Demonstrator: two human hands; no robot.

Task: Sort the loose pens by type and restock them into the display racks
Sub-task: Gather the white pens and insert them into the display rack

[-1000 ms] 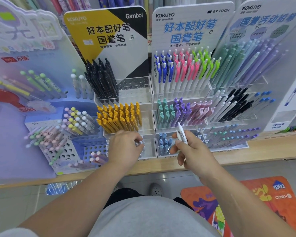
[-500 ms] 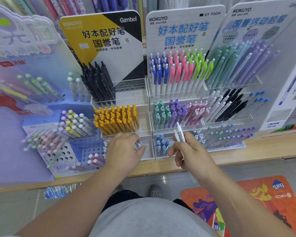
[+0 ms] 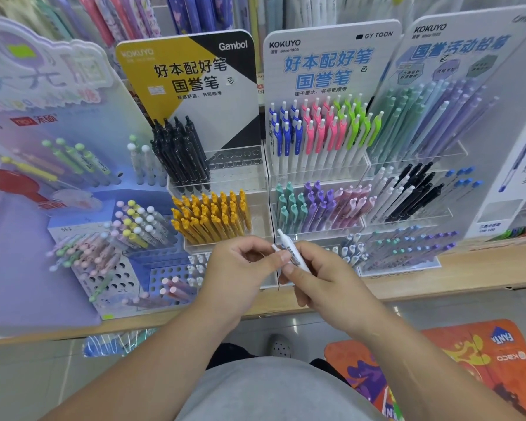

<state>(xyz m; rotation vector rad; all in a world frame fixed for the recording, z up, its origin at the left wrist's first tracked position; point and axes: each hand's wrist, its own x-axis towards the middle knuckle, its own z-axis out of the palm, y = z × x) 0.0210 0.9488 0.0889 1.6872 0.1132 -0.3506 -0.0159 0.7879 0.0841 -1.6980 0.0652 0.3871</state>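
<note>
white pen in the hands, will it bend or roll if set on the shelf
Probably stiff and light: the white pen looks like a slim plastic barrel, held by the fingertips of the right hand and left hand. Its smooth round body could roll on the flat wooden shelf.

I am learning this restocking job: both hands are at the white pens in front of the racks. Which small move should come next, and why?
Probably the left hand should draw one pen free. Two white tips show above the right hand, so it seems to hold two white pens, and the left thumb and finger pinch the lower one.
</note>
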